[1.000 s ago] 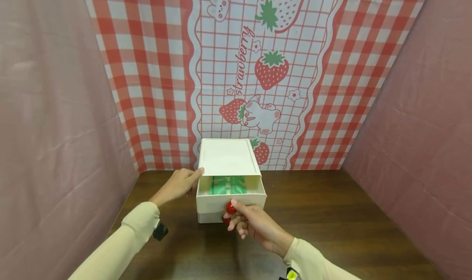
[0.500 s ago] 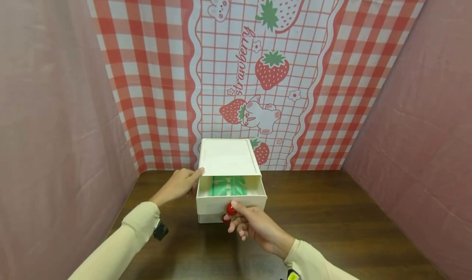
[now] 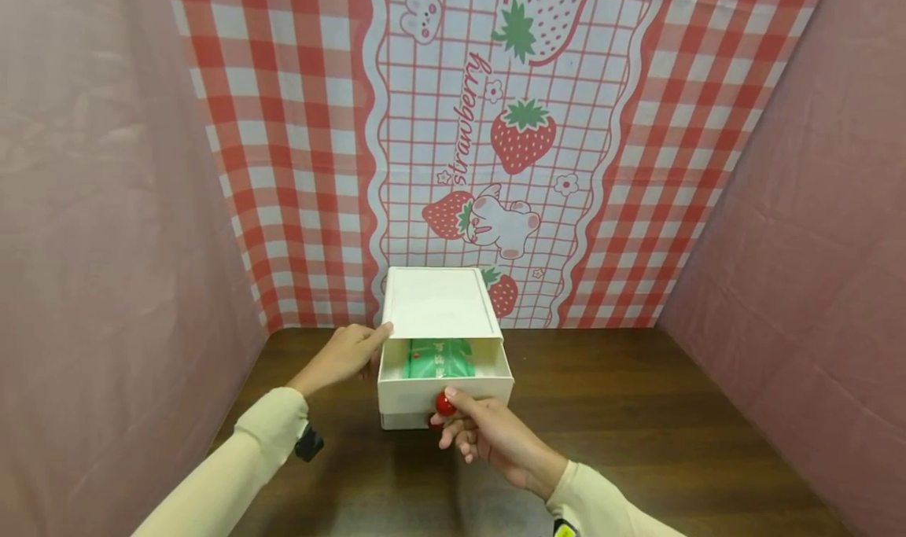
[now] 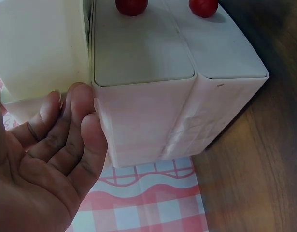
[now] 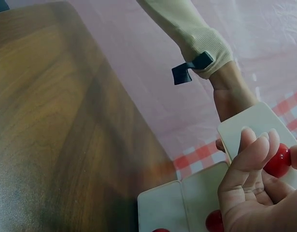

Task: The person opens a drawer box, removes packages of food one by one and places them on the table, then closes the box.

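Light falls softly from above in the head view, brightest on the top of the white box (image 3: 440,303); shadow and a pale sheen lie toward the near edge of the table (image 3: 602,411). Both wrist views are dimmer and slightly soft, with a glint on one red knob (image 5: 277,163).

Right hand (image 5: 264,200) pinches a red knob (image 5: 277,164) on a drawer (image 5: 248,121) standing forward of two more drawer fronts (image 5: 162,205), each red-knobbed. Left hand (image 5: 233,99) partly behind the drawer, dark clip (image 5: 182,75) at cuff (image 5: 213,52). Wooden table (image 5: 56,116), pink cloth (image 5: 129,48) beyond.
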Demonstrator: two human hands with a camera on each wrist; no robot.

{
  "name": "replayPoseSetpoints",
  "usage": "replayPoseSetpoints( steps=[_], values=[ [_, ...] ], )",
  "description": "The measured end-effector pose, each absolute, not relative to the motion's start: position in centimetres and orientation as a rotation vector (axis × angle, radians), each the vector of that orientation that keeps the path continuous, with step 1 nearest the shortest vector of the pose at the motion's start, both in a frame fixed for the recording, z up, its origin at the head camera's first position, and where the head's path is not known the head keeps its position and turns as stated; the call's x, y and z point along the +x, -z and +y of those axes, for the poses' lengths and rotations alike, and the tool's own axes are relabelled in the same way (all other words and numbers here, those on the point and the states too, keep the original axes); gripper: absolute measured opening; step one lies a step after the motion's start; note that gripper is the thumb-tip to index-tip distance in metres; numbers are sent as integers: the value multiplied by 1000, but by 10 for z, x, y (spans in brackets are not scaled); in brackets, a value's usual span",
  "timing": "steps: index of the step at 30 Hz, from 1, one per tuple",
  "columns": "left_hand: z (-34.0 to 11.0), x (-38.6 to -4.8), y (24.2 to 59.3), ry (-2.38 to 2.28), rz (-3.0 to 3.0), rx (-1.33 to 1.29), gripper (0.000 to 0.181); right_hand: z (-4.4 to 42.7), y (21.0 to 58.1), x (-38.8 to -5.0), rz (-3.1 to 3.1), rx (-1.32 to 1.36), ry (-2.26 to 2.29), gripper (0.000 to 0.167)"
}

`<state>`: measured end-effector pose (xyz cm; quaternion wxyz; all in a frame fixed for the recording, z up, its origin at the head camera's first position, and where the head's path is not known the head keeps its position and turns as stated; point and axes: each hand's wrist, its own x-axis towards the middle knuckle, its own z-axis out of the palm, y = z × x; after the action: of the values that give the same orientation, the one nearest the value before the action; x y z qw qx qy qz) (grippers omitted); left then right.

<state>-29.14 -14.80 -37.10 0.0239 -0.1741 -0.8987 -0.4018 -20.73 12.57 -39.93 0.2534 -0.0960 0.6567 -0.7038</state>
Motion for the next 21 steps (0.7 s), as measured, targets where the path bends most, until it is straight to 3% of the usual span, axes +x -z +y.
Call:
replayPoseSetpoints(
  steps=[11, 21],
  values=[
    [-150, -290, 368, 1220, -2778, -541, 69, 126, 396, -199, 1773, -296, 1876, 59],
    [-147, -290, 369, 1268, -2795, -509, 69, 130, 397, -191, 1773, -294, 1877, 65]
  ],
)
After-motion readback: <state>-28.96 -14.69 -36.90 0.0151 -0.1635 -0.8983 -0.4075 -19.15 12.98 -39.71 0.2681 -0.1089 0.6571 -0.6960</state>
